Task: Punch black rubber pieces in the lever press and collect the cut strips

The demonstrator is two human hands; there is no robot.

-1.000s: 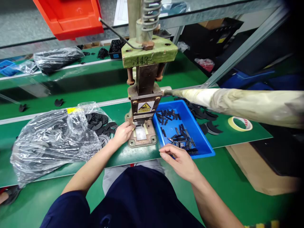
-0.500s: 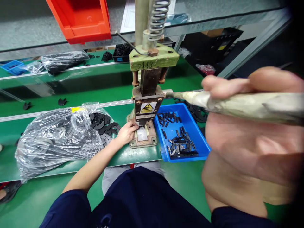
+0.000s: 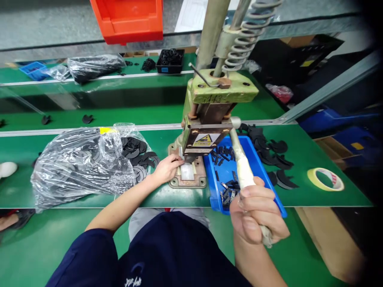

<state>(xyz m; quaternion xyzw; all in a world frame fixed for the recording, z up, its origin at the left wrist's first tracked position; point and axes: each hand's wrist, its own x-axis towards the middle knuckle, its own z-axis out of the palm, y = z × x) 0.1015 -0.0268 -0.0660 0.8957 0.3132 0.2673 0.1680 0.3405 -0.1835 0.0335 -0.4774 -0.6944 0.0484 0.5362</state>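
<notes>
A: What is the left hand (image 3: 167, 169) doing?
B: Its fingers are curling together at the central press's base (image 3: 176, 181); any grasped part is staying indiscernible.
A: Markings?
B: The green plate (image 3: 226, 95) is reading "443", above a yellow warning label (image 3: 204, 139).
A: Rightward?
B: The right hand (image 3: 260, 211) is clenching the lever (image 3: 244, 171) over the blue tray (image 3: 227, 167); a tape roll (image 3: 312, 178) is bearing illegible red lettering.

The lever (image 3: 243, 165) slanted over the blue bin (image 3: 225, 169); the press head (image 3: 206, 127) overhung its base (image 3: 200, 169). A plastic bag (image 3: 80, 167) crowded the left. At right, bare tabletop (image 3: 302, 157) separated black pieces (image 3: 278, 147) from the tape roll (image 3: 313, 180).
</notes>
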